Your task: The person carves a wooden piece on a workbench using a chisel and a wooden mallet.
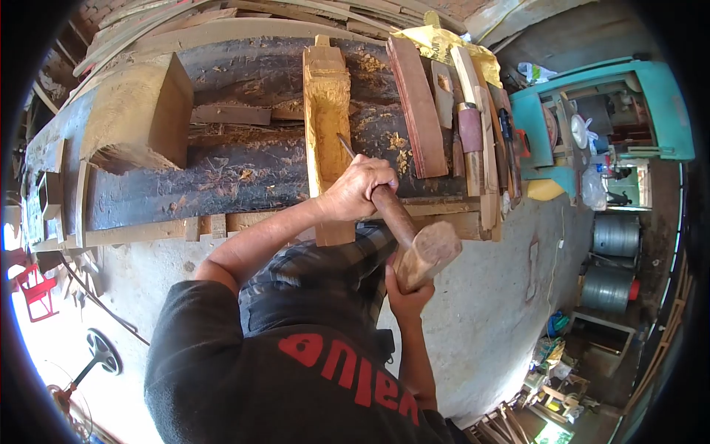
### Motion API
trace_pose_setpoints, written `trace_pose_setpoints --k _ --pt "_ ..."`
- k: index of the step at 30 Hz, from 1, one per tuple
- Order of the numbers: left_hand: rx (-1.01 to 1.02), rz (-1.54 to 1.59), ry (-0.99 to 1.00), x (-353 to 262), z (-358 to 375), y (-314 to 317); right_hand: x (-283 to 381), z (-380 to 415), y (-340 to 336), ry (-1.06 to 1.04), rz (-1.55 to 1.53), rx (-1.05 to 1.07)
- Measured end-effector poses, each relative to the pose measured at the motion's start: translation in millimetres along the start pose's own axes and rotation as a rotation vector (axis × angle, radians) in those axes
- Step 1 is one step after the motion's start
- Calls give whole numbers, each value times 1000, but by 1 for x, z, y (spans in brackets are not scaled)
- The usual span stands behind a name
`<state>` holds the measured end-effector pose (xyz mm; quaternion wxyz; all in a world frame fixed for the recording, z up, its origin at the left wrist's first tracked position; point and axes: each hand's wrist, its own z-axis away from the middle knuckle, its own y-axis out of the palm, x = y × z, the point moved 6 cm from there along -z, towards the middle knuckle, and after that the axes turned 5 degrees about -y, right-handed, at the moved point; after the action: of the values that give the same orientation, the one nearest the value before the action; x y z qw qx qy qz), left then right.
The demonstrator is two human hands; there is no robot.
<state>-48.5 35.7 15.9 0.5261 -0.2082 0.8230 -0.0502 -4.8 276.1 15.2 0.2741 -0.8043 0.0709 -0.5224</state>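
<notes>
My left hand (360,189) is wrapped round the brown wooden handle of a chisel (396,216). The chisel's thin metal blade slants into the hollow of a long yellowish wood block (325,111) lying across the bench. In my right hand (411,296) is a wooden mallet (431,253), its blocky head at the butt end of the chisel handle. Whether the two touch cannot be made out. The mallet's own handle is mostly hidden. The block's near end sticks out past the bench edge, by my lap.
The dark, rough bench (244,177) bears a big squared timber (140,111) on the left and scattered shavings. To the right lie a reddish plank (416,107) and several tools, one with a purple handle (469,127). A teal cabinet (662,96) stands beyond.
</notes>
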Motion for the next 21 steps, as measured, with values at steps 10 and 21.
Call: trace_pose_setpoints --k 10,21 --pt "46 -35 -9 0 -3 0 9 -1 -3 48 -9 -86" --pt "43 -64 -15 1 -1 1 1 7 -14 107 -8 -156"
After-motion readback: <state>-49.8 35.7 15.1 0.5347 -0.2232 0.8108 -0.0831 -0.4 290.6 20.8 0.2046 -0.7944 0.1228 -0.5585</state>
